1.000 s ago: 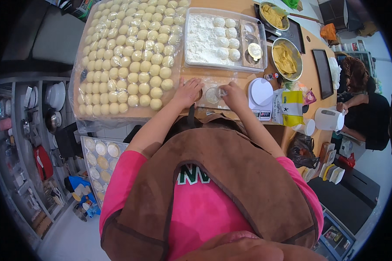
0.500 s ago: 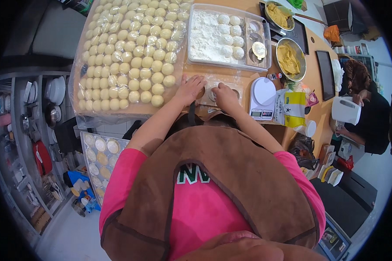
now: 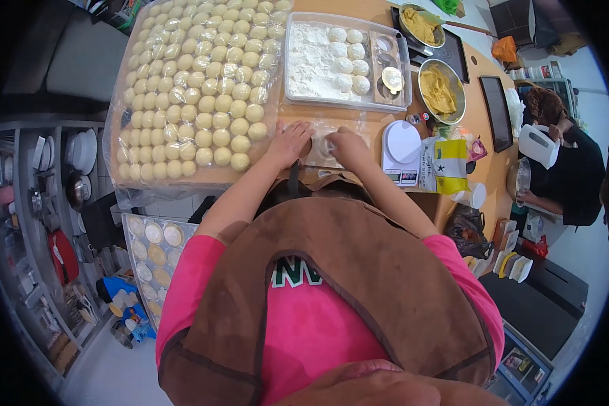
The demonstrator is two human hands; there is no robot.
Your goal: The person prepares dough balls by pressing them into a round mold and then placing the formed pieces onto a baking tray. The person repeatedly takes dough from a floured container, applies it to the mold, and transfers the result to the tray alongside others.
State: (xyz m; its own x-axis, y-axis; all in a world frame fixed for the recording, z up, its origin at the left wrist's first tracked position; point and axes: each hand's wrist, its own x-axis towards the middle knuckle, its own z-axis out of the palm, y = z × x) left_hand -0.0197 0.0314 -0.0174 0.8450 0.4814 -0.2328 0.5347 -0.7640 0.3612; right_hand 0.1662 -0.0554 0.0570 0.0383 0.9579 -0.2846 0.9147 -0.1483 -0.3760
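A white tray (image 3: pixel 318 91) holds flour and dough balls (image 3: pixel 350 66); two metal bowls (image 3: pixel 441 91) hold yellow filling. Left hand (image 3: pixel 287 143) and right hand (image 3: pixel 345 145) both press a dough piece (image 3: pixel 323 147) on the wooden counter (image 3: pixel 484 145), fingers curled on it. Since a second ago the hands have drawn closer together. Shelves stand at left.

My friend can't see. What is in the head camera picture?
Both hands, the left hand and right hand, press a pale dough piece on a wooden table. Rows of dough balls lie to the left, a floured tray behind, a white scale to the right.
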